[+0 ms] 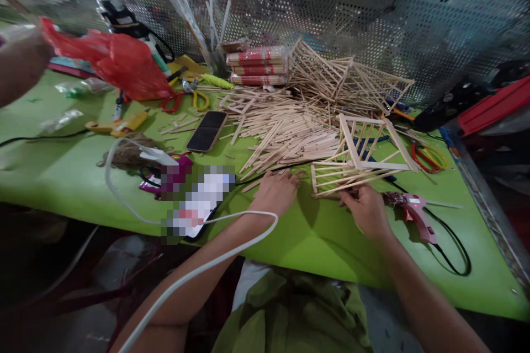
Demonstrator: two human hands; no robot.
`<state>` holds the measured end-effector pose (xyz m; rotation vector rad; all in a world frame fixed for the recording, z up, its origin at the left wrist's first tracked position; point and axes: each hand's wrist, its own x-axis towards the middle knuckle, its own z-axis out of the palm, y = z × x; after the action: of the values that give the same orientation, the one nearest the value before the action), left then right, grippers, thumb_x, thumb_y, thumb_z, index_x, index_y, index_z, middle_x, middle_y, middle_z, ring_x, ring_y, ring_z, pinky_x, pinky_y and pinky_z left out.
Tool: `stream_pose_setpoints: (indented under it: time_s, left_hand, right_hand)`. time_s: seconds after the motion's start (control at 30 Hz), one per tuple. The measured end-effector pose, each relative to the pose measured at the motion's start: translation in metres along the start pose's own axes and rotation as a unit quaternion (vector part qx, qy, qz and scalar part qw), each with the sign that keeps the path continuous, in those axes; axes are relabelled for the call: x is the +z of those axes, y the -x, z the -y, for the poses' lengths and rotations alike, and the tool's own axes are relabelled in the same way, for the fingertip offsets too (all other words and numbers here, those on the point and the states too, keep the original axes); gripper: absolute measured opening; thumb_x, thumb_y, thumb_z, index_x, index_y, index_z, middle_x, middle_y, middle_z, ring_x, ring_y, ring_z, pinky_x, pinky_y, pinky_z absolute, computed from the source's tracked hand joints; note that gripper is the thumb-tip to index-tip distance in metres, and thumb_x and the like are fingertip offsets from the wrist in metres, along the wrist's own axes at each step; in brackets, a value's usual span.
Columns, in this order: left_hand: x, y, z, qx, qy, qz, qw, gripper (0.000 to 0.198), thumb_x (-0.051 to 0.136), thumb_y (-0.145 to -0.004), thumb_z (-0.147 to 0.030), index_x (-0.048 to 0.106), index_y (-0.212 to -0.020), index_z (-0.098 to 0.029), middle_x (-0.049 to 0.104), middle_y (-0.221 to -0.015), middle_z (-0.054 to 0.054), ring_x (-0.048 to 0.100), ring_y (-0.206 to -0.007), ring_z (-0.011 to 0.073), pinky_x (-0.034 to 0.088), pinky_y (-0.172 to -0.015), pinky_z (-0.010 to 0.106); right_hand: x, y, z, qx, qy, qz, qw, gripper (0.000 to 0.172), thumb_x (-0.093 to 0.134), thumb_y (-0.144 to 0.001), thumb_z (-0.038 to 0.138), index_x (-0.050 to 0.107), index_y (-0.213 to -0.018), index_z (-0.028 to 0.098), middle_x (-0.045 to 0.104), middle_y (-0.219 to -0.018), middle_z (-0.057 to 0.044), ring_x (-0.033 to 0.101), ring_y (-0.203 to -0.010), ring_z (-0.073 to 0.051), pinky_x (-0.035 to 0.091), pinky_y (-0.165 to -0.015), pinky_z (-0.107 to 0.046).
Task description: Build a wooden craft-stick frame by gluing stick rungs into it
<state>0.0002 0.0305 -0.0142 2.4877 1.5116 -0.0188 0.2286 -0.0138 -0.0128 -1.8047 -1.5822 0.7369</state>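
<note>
My right hand [366, 208] grips the lower edge of a small frame [360, 165] built from pale wooden sticks, its thumb and fingers closed round it. Flat on the green table, my left hand [276, 192] holds nothing, with its fingers stretched toward the near end of a heap of loose wooden sticks [298, 135]. A black cable runs just beyond those fingers. Right of my right hand lies a pink glue gun [418, 215] with its cord looped on the table.
At the left, another person's hand [25, 60] holds a red plastic bag [124, 63]. A lit phone [205, 204], a dark phone [207, 131], a yellow glue gun [120, 124] and twine [132, 151] lie leftward. Behind stand stick packs [259, 66] and a larger stick structure [351, 77].
</note>
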Motion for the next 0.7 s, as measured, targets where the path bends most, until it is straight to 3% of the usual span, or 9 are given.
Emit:
stream_pose_setpoints:
  time_s: [0.7]
  left_hand:
    - [-0.004,0.009,-0.004,-0.011,0.000,0.007,1.000,0.043,0.035,-0.103,-0.017,0.057,-0.139,-0.020,0.075,-0.114,0.011,0.072,-0.100,0.0242,0.048,-0.091,0.040]
  right_hand:
    - [0.000,0.000,-0.002,-0.005,0.006,0.004,1.000,0.044,0.059,-0.084,0.052,0.073,-0.098,0.013,0.074,-0.067,-0.008,0.069,-0.062,-0.025,0.053,-0.063,-0.035]
